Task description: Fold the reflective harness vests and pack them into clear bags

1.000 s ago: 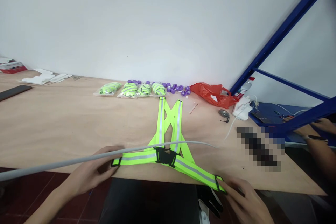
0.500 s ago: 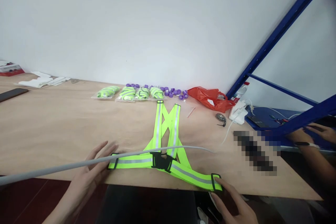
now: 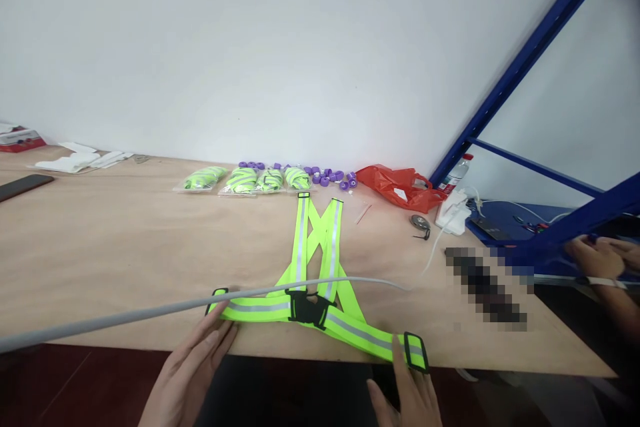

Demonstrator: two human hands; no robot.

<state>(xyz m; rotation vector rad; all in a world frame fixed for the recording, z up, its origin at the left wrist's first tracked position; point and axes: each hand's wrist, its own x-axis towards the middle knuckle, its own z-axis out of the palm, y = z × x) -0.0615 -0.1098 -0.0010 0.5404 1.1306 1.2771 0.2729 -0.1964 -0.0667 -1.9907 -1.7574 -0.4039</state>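
A neon yellow reflective harness lies on the brown-covered table, its straps crossed at the back and a black buckle at its front middle. My left hand touches the harness's left end beside a black slider, fingers extended and close together. My right hand rests its index fingertip on the right strap, next to the black slider, with thumb and fingers apart. A grey cable passes in front of the harness.
Behind are bagged yellow straps, purple rolls, a red bag, a bottle and a tape measure. Another person's hands are near the blue frame at right.
My left hand has moved right and slightly down, onto the left strap. My right hand has shifted left, from the slider to the strap beside it. The other person's hands have moved right.
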